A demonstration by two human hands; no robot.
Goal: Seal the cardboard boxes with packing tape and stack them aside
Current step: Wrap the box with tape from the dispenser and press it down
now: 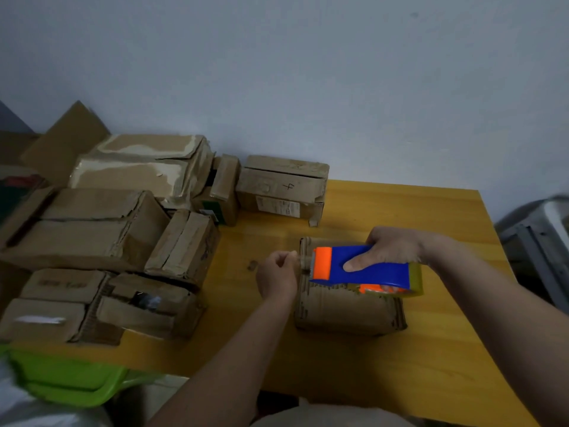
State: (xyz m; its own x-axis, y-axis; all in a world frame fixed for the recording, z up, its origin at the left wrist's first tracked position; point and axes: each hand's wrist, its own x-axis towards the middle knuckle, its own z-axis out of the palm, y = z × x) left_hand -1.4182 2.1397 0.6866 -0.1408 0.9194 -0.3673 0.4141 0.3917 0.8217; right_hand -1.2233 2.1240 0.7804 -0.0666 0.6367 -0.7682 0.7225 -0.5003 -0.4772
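Where the yellow wooden bench (400, 211) meets its left edge, a green plastic bin (70, 380) sits below it, partly out of view. Above that, worn cardboard boxes crowd the bench's left side: a low pair at the front (55, 306), a long box (80, 229) behind them, and a large box with torn, pale patches (138, 164) at the back near the grey wall (308, 72). A smaller box (184, 245) leans against the long one, and another with a dark gap in its top (147, 303) lies in front of it. Further right, against the wall, stands a box marked with a handwritten figure (280, 186).

Near the middle of the bench, the left hand (277, 278) has its fingers curled, pinching what looks like the free end of clear tape at the left edge of the box being sealed (345, 309); the tape itself is too faint to make out well. That box lies flat on the bench in front of the person. Over its top, the right hand (391, 251) grips the blue and orange tape dispenser (363, 269), thumb pressed along its blue side, the tape roll (406, 285) at the dispenser's right end. At the far right edge, a grey metal object (538, 235) is blurred.
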